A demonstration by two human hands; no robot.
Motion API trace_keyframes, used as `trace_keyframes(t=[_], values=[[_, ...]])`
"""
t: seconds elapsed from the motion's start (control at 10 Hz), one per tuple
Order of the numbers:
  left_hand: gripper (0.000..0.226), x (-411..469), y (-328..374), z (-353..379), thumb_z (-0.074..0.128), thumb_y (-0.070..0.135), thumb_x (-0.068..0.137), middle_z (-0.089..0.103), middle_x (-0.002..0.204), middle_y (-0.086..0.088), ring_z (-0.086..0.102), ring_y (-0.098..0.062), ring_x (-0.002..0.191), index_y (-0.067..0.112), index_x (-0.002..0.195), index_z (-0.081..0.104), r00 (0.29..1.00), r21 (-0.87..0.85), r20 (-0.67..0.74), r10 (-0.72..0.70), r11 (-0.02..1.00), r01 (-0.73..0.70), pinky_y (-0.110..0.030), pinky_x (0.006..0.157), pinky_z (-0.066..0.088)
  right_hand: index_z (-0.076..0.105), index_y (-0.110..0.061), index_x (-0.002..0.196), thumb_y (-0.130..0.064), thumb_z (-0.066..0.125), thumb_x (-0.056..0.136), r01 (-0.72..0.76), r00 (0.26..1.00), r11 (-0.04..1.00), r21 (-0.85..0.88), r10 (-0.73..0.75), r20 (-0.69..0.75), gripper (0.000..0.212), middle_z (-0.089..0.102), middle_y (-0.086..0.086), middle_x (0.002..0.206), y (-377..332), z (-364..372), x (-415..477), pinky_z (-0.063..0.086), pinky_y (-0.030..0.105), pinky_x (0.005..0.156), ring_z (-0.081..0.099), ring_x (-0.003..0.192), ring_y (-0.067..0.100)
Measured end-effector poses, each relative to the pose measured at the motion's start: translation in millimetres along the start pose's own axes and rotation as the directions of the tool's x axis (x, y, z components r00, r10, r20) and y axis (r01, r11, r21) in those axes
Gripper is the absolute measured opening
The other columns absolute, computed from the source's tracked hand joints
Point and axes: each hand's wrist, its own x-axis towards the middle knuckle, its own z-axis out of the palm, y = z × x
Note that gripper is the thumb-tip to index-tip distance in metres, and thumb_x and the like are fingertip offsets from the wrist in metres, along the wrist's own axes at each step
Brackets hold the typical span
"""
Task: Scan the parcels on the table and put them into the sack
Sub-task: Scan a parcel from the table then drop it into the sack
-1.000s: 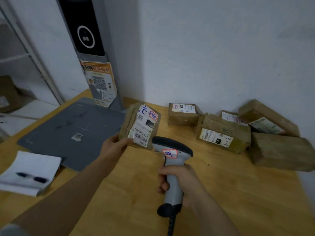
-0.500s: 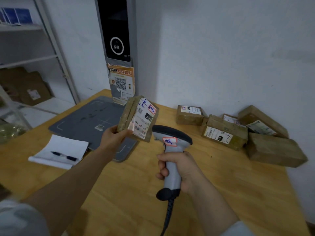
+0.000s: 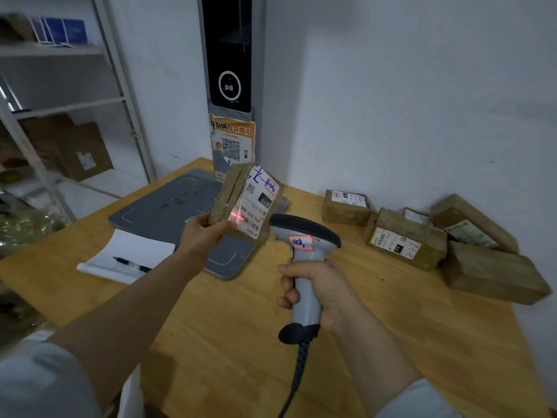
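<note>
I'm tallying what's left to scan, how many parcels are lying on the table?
5, along the wall: small parcel, leftmost; parcel marked 2-1-2; parcel half hidden behind it; tilted parcel at the back; large parcel nearest. Others may be hidden.

Left grip (image 3: 201, 236) raised forward, right grip (image 3: 321, 292) lower, both clenched.

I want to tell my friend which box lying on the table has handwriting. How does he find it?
Find the wooden table and the heap of brown boxes against the white wall on its right. Take the front box, next to the small one. Only its label has 2-1-2 handwritten.
</note>
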Motion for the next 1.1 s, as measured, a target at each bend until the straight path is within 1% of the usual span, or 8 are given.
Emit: trace_keyframes(t=[0.4,0.5,0.6,0.7,0.8,0.9,1.0,1.1], values=[[0.018,-1.4,1.4,-16.9,0.072,0.005,0.080,0.070,0.096,-0.007,0.066,-0.018,0.091,0.013,0.095,0.065,0.999,-0.027,-0.039,0.009,1.000,-0.010,-0.029,0.086,0.054,0.054,-0.003,0.068,0.005,0.065,0.080,-0.019,1.000,1.000,-0.018,0.019,0.021,0.018,0.052,0.010,0.050,2.9,14.4,5.0,0.051,0.028,0.045,0.043,0.035,0.015],[0.018,-3.4,0.4,-24.6,0.072,0.007,0.080,0.071,0.095,-0.009,0.066,-0.016,0.088,0.011,0.097,0.066,0.999,-0.032,-0.046,0.004,0.999,-0.005,-0.030,0.085,0.054,0.056,-0.002,0.071,0.004,0.066,0.081,-0.033,0.999,0.999,-0.010,0.034,0.042,0.015,0.054,0.011,0.052,5.4,19.5,7.0,0.053,0.028,0.047,0.045,0.035,0.014],[0.016,-10.9,1.9,-40.4,0.070,0.006,0.082,0.070,0.086,-0.007,0.065,-0.008,0.072,0.007,0.098,0.067,0.997,-0.037,-0.079,0.001,0.999,-0.004,-0.020,0.068,0.054,0.058,-0.002,0.072,0.002,0.066,0.081,-0.053,0.996,0.999,0.012,0.052,0.071,0.013,0.056,0.012,0.054,9.3,28.4,11.2,0.055,0.030,0.050,0.046,0.036,0.015],[0.015,-24.1,0.6,-77.7,0.069,0.010,0.082,0.066,0.091,-0.013,0.059,-0.021,0.082,0.004,0.096,0.067,0.986,-0.030,-0.163,-0.024,0.999,0.019,-0.030,0.080,0.049,0.055,-0.001,0.071,0.003,0.064,0.082,-0.085,0.988,0.996,0.006,0.084,0.128,0.015,0.055,0.012,0.052,19.1,46.1,15.5,0.055,0.030,0.049,0.046,0.035,0.015],[0.032,-45.9,-1.6,-129.1,0.073,0.021,0.076,0.060,0.089,-0.013,0.057,-0.020,0.079,0.000,0.099,0.064,0.962,0.045,-0.273,-0.025,0.998,0.039,-0.036,0.084,0.051,0.054,-0.001,0.070,0.003,0.062,0.085,-0.150,0.965,0.987,-0.058,0.159,0.208,0.017,0.054,0.010,0.049,35.6,70.8,16.8,0.054,0.027,0.047,0.044,0.034,0.013],[0.058,-72.6,-9.7,-187.5,0.077,0.030,0.068,0.064,0.106,-0.014,0.063,-0.018,0.087,0.000,0.114,0.060,0.899,0.083,-0.435,-0.048,0.992,0.093,-0.034,0.082,0.056,0.054,-0.002,0.065,0.002,0.060,0.086,-0.205,0.931,0.967,-0.152,0.240,0.274,0.022,0.054,0.009,0.048,55.7,95.8,18.1,0.053,0.026,0.047,0.044,0.034,0.013],[0.069,-111.5,-25.5,-240.2,0.078,0.031,0.073,0.063,0.118,-0.013,0.063,-0.019,0.090,0.002,0.130,0.053,0.829,0.144,-0.554,-0.072,0.973,0.180,-0.025,0.067,0.051,0.054,-0.001,0.063,0.003,0.061,0.085,-0.240,0.899,0.941,-0.239,0.309,0.310,0.023,0.053,0.011,0.050,81.2,117.9,20.8,0.055,0.028,0.049,0.045,0.035,0.014],[0.055,-152.6,-44.0,-285.5,0.073,0.022,0.082,0.061,0.119,-0.015,0.062,-0.025,0.096,0.003,0.131,0.054,0.756,0.166,-0.647,-0.095,0.951,0.262,-0.031,0.074,0.053,0.057,0.003,0.071,0.005,0.063,0.082,-0.260,0.876,0.911,-0.321,0.362,0.317,0.013,0.055,0.014,0.054,106.2,137.0,23.5,0.055,0.033,0.053,0.047,0.036,0.017]])
